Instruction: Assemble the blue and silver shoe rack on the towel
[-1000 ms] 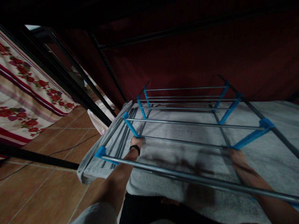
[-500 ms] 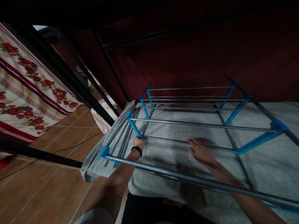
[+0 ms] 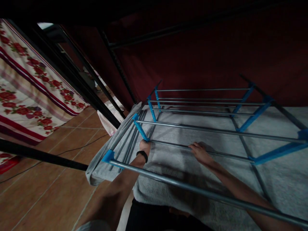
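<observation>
A rack frame of grey metal tubes with blue plastic joints lies across the grey bed cover [image 3: 175, 154]. My left hand [image 3: 144, 146] is closed around the lower blue joint [image 3: 143, 134] at the left end of a thin lower tube [image 3: 170, 143]; its fingers are partly hidden. Further right, my right hand [image 3: 201, 154] has its fingers curled over that same tube. A thicker tube [image 3: 207, 129] runs above and behind both hands. Nearest to me, another thick tube [image 3: 168, 180] passes over my forearms, ending in a blue corner joint [image 3: 108, 156].
Several loose grey tubes [image 3: 131, 144] lie at the bed's left end. Black metal posts [image 3: 79, 86] stand to the left, by a floral curtain [image 3: 36, 77]. A thin cable [image 3: 79, 148] crosses the tiled floor [image 3: 45, 179]. A dark red surface [image 3: 204, 61] rises behind the rack.
My right hand has moved slightly left along the thin tube, and its fingers have curled around it. My left hand stays at the blue joint. The view has shifted a little.
</observation>
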A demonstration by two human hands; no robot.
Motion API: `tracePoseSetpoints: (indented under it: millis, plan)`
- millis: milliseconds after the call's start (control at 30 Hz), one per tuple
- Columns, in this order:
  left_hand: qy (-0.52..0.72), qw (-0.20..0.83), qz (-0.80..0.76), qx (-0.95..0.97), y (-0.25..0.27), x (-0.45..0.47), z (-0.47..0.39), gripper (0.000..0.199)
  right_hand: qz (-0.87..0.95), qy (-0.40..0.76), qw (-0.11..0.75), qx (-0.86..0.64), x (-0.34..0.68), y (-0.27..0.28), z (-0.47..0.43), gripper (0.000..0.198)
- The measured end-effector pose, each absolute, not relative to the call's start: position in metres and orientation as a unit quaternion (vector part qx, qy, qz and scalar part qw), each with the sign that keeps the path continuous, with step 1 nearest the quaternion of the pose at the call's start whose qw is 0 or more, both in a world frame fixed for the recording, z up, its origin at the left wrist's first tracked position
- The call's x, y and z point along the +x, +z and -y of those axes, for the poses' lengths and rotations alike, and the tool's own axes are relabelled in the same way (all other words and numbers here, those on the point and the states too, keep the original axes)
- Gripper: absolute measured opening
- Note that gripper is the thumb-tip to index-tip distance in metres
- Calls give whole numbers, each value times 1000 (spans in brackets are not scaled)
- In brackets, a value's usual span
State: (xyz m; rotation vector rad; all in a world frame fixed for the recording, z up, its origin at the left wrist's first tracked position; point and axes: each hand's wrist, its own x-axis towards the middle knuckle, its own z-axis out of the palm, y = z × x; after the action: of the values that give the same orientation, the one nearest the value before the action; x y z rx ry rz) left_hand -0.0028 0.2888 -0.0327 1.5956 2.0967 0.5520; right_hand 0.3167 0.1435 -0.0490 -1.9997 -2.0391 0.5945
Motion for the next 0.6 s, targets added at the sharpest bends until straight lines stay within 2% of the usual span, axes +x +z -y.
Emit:
tracePoseSetpoints:
  millis: [67,233,600]
  plan:
    - [206,235,-765,563,-34,-3,-289,29,693,209,123,-679,317,-48,-141,38]
    - [235,242,-767,546,-32,-1,-286,20,693,221,141,-672,317,-45,-137,38]
    - [259,255,-770,524,-33,4,-283,22,690,215,148,-675,316,-47,-139,35]
